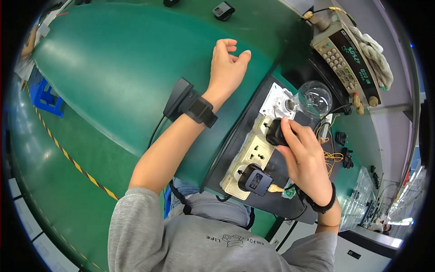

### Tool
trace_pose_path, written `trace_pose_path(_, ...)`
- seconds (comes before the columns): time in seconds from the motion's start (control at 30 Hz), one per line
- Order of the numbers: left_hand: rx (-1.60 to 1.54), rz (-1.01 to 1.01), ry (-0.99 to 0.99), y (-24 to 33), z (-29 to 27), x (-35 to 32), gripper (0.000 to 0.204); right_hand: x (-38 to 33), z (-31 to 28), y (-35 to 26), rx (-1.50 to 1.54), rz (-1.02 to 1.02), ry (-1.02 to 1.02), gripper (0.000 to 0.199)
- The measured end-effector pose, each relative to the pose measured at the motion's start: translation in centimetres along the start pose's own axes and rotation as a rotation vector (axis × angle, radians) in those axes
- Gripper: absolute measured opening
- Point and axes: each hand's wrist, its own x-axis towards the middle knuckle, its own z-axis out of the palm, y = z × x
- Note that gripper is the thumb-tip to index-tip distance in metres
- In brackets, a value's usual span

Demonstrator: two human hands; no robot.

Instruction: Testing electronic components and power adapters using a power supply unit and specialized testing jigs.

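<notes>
My right hand [308,158] grips a black plug-in power adapter [274,133] between thumb and fingers, at the upper end of a cream-coloured power strip [254,155]. Whether its pins sit fully in the socket is hidden. Lower on the strip, a second black adapter [255,180] is plugged in, with a pale yellow connector and cable at its side. Just beyond the gripped adapter, a clear glass bulb [315,99] stands by a white socket plate [275,100]. My left hand [228,68] hovers over the green mat, fingers loosely curled, thumb apart, holding nothing.
A bench meter [346,63] with a lit display stands at the far right, a grey-white work glove [374,56] on it. Yellow wires [334,157] lie right of my right hand. A black adapter [223,11] rests on the green mat [118,59]. Clear plastic packaging [359,199] lies at right.
</notes>
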Motion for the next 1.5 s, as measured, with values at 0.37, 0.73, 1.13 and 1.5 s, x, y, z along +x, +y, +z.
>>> trace_pose_path(0.37, -0.076, 0.536, -0.598, 4.4, -2.9, -7.5, 0.018, -4.1, -0.1, 1.4, -0.009, 0.049, 0.176, 0.058)
trace_pose_path(0.73, 0.266, 0.564, -0.947, 6.4, -5.6, -14.4, 0.051, -8.4, 1.3, 4.7, 0.300, 0.176, 0.226, 0.019)
trace_pose_path(1.13, -0.140, 0.666, -0.787, 9.3, -6.5, -11.4, 0.067, -6.3, 2.6, 4.7, 0.357, 0.114, 0.396, 0.021)
trace_pose_path(1.5, -0.109, 0.167, -0.908, 5.1, -2.7, -7.0, 0.059, -6.2, 2.7, 4.6, 0.312, 0.097, 0.402, 0.023)
